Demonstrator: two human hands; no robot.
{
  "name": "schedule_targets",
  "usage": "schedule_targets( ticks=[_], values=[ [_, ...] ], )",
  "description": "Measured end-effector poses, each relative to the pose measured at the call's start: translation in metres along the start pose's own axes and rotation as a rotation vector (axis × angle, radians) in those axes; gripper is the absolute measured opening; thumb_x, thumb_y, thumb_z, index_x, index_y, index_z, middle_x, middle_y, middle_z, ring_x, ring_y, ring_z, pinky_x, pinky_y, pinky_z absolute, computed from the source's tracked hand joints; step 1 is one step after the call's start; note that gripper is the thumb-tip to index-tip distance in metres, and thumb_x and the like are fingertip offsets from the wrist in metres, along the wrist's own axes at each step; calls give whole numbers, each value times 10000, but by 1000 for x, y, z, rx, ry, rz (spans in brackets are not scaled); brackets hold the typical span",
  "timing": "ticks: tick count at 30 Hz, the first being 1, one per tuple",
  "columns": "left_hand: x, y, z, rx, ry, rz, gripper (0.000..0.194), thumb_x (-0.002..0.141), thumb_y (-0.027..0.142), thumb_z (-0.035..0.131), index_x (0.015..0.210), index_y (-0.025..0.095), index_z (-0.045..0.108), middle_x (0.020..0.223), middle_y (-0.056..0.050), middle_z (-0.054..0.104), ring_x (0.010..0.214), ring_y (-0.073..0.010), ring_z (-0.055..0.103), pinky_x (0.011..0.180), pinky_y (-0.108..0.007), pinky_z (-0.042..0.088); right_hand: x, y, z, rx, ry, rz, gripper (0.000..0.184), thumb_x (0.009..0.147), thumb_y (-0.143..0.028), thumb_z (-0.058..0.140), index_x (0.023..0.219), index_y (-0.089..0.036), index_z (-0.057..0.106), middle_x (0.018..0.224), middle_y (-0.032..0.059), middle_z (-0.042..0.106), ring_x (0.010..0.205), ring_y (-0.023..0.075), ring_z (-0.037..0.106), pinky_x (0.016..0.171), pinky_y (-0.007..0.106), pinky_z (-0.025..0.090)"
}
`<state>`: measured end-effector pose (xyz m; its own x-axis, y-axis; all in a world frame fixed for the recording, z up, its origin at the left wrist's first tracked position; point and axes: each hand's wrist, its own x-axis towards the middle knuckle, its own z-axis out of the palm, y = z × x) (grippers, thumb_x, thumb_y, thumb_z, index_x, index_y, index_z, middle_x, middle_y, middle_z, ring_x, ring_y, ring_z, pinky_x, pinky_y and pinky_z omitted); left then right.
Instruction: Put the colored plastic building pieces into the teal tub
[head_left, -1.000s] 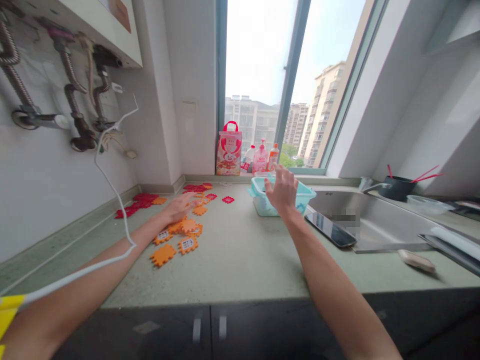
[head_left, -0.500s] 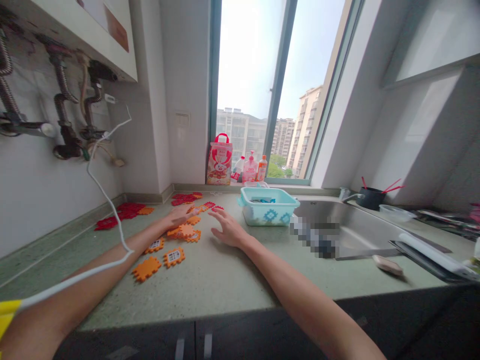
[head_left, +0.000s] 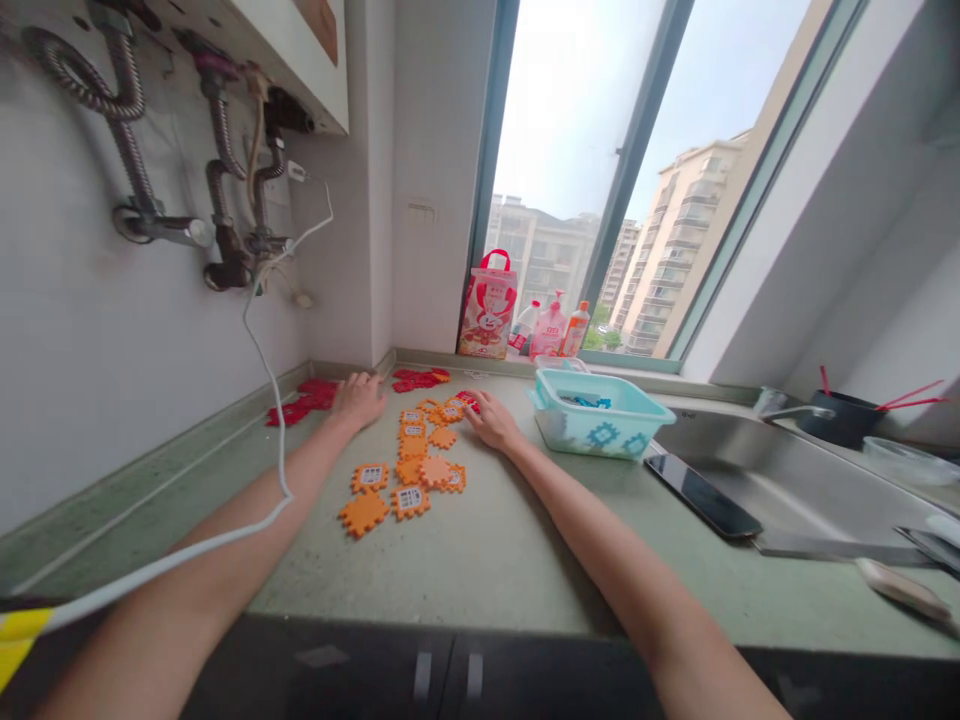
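Note:
My left hand (head_left: 360,400) lies palm down at the right end of a pile of red puzzle tiles (head_left: 301,402), its fingers slightly bent and a little apart. What lies under its palm is hidden. The fingertips of my right hand (head_left: 495,424) close on a red puzzle tile (head_left: 468,400), at the far end of a spread of orange puzzle tiles (head_left: 412,445). Several orange tiles carry white printed labels, and some overlap. Between and beyond my hands is a second red pile (head_left: 420,379) with a bit of orange at its right end.
A light-blue plastic tub (head_left: 600,425) holding blue pieces stands right of my right hand. A black phone (head_left: 703,495) lies by the steel sink (head_left: 795,480). A white cable (head_left: 281,440) hangs across my left forearm. Bottles (head_left: 551,328) and a red-handled bag (head_left: 489,312) line the windowsill.
The view has swung left, so the scene sits further right. My left hand has moved from the orange tiles to the left red pile. My right hand has reached the red tile.

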<state>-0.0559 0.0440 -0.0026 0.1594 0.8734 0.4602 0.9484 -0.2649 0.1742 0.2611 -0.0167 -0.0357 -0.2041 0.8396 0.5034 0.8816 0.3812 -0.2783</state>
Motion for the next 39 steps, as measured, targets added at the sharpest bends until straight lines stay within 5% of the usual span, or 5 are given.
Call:
schedule_targets(
  ticks=[5,16,25,33,39],
  values=[
    [-2,-19,15,13,-21,-44,378,958,343,617,1268,145,705,1240,-211,693,1197,-385,619,986,-488,522,30,0,17,-57,17,78,437,1125,-433,517,1495,-206,565,1441,132,627,1327,281,577,1123,398,441],
    [-5,0,13,-141,-74,123,264,924,352,648,1143,275,772,987,-23,813,963,-242,752,917,-325,560,83,-3,41,-123,38,162,351,1069,-430,592,1362,-256,676,1371,85,698,1241,287,642,1099,405,433],
    [-8,-5,12,-54,-61,-17,426,837,100,605,1170,312,767,1304,-42,669,998,-237,732,904,-349,580,136,-3,73,-71,-51,254,445,1035,-621,580,1151,-233,763,1110,125,781,1053,325,717,888,374,529],
    [-4,-10,20,-47,-128,-38,377,867,104,567,1172,218,756,1263,-123,670,1236,-305,628,1073,-431,509,140,0,78,-29,-20,241,257,972,-428,679,1104,-223,758,1090,95,777,1068,297,683,946,352,494],
    [2,-14,24,-79,-157,-10,428,844,84,550,1209,209,735,1298,-126,698,1251,-299,635,1102,-443,500,132,-9,69,2,139,169,436,937,-336,670,1357,-226,632,1291,98,692,1224,296,574,1057,400,437]
  ],
)
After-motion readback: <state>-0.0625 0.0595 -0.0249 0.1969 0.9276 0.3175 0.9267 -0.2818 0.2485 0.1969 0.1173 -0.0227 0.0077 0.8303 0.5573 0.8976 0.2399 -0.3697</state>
